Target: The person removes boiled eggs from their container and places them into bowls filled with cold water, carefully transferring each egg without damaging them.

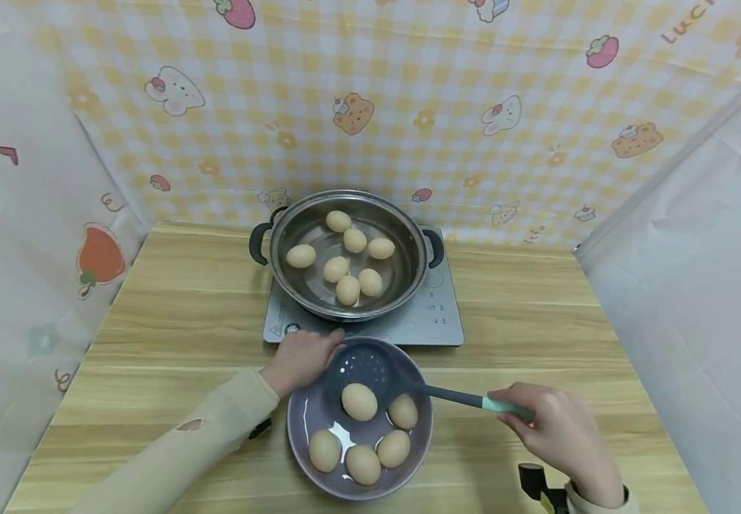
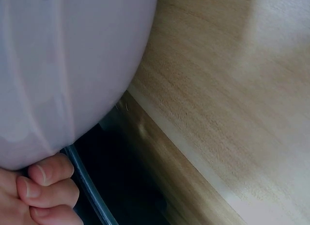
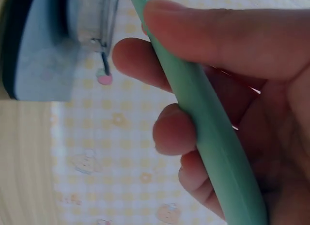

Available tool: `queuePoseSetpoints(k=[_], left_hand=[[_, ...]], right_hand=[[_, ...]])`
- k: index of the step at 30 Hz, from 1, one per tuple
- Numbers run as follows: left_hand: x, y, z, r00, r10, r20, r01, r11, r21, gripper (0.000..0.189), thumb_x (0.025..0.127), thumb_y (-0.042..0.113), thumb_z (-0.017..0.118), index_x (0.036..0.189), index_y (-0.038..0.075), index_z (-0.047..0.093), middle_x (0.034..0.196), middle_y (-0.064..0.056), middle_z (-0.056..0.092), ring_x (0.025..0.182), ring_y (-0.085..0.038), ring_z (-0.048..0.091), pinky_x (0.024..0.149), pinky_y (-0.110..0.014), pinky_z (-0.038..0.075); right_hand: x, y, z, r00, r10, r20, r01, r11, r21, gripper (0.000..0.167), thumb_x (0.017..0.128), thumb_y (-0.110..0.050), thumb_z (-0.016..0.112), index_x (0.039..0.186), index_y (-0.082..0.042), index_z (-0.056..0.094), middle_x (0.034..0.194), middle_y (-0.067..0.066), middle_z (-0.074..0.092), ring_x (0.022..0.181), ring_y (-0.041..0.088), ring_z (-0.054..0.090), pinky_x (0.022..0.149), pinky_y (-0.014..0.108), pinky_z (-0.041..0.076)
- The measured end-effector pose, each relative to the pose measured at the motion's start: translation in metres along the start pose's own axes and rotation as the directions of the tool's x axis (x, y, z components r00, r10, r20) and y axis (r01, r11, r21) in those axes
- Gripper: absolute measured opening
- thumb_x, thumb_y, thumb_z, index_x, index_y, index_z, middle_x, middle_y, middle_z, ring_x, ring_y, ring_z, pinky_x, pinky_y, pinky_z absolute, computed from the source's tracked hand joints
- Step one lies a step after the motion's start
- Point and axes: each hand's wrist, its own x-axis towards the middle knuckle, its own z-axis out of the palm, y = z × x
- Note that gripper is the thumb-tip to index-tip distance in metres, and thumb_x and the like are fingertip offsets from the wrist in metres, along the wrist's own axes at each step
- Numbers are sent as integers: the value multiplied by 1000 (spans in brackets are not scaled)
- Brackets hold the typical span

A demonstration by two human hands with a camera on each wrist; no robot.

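My right hand (image 1: 557, 428) grips the light green handle (image 3: 208, 133) of a dark skimmer (image 1: 370, 368), fingers curled round it in the right wrist view. The skimmer's perforated head is inside a purple-grey bowl (image 1: 296, 435). One egg (image 1: 359, 402) sits over the head's near edge; I cannot tell whether the head bears it fully. Several other brown eggs (image 1: 363, 464) lie in liquid in the bowl. My left hand (image 1: 303, 359) holds the bowl's far left rim, its fingers (image 2: 51, 191) curled against the bowl's side.
Behind the bowl, a steel pot (image 1: 280, 275) with black handles stands on a grey induction cooker (image 1: 444, 321). Several eggs (image 1: 348, 290) lie in the pot. A wooden table (image 1: 525, 321) bears everything, and a checked yellow cloth (image 1: 422, 71) hangs at the back.
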Motion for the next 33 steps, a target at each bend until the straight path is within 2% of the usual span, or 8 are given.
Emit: queuePoseSetpoints(k=[5,13,20,21,25,30,33], left_hand=[[1,0,0,999,-10,37,10,1000,5,19,95,36,44,89,18,49,50,0,47,42,-19,46,39,-32,32],[2,1,-2,998,-23,66,22,1000,11,20,95,37,43,90,18,49,48,2,43,41,-15,41,39,-30,31],[2,0,0,1000,-5,16,4,1000,25,19,94,36,46,89,17,49,48,0,44,41,-20,45,39,-32,32],[1,0,0,1000,0,7,0,1000,29,19,94,36,46,89,17,48,48,0,44,41,-21,46,39,-33,32],[0,0,0,1000,14,-19,-13,999,36,20,94,36,46,89,17,48,47,0,43,40,-21,46,38,-33,31],[0,0,-1,1000,14,-13,-13,999,37,20,94,36,46,88,17,48,47,0,43,40,-21,45,38,-33,31],[0,1,-1,1000,5,0,-5,999,33,20,94,36,46,88,17,47,48,-1,45,41,-22,47,38,-34,32]], right_hand=[[2,0,10,1000,-30,-5,30,999,29,38,52,-3,83,80,-26,70,71,-21,62,54,-12,41,45,11,30],[4,1,16,996,-83,-44,83,997,-7,40,48,-3,84,75,-28,67,69,-22,60,56,-9,48,46,11,32],[7,5,19,974,-187,-130,189,982,6,40,48,-1,83,72,-27,66,69,-19,59,56,-5,49,49,11,34],[7,6,19,971,-200,-135,203,979,9,35,53,-3,82,72,-27,66,70,-19,60,55,-4,48,49,10,34],[8,8,19,959,-232,-160,238,971,15,28,55,-6,80,71,-25,66,70,-17,61,54,-3,46,49,10,32],[9,9,17,947,-252,-200,260,966,13,35,48,2,81,69,-22,66,69,-14,62,53,0,44,48,8,29],[10,10,11,948,-237,-212,249,968,28,10,73,-20,75,69,-21,66,70,-14,62,54,2,46,49,10,33]])
